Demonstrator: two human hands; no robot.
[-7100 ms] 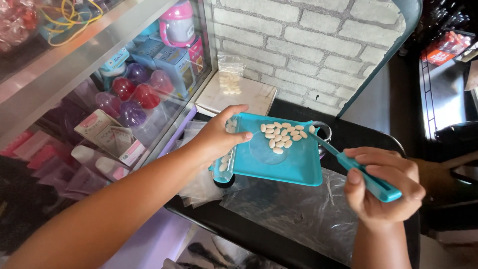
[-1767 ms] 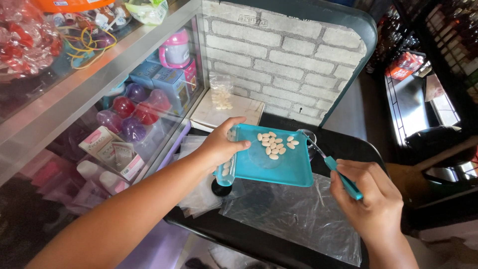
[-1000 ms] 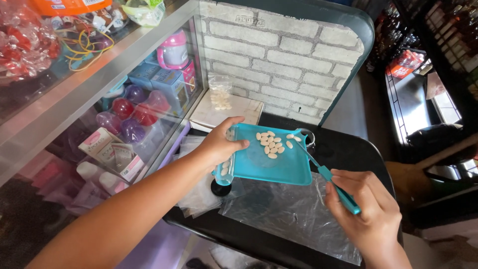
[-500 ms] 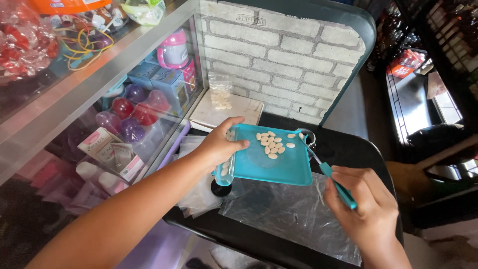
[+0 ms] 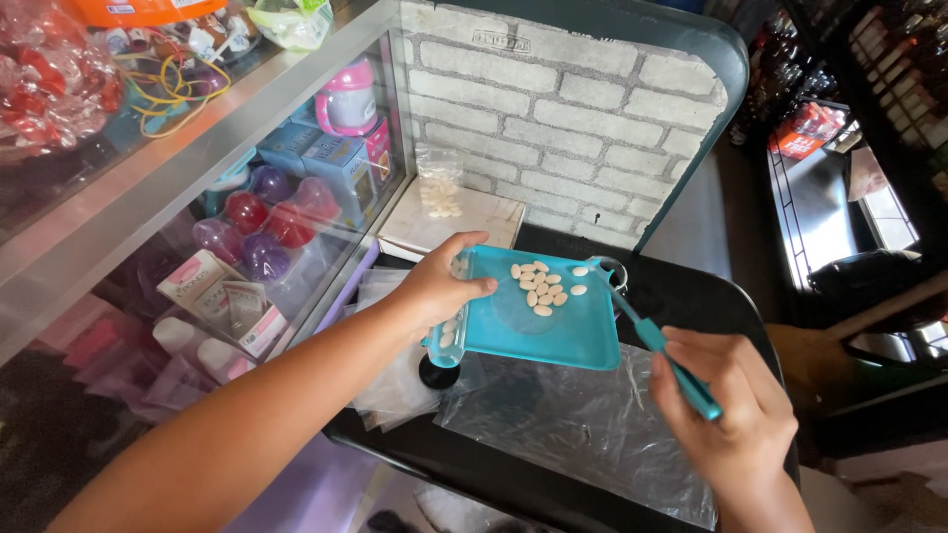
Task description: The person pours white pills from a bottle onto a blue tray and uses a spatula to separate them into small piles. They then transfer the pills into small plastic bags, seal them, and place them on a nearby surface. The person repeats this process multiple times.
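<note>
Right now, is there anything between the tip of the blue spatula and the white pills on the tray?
Nothing visible. The spatula in the right hand reaches the teal tray; only bare tray separates it from the pills.

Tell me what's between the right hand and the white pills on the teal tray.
In the head view, the teal spatula spans that stretch: the right hand grips its handle, and the blade reaches over the tray rim toward the pills.

A small shop with a pharmacy corner: a glass display case (image 5: pixel 247 247) packed with boxed baby goods, and white pills (image 5: pixel 538 286) on a teal counting tray (image 5: pixel 553 336).
</note>
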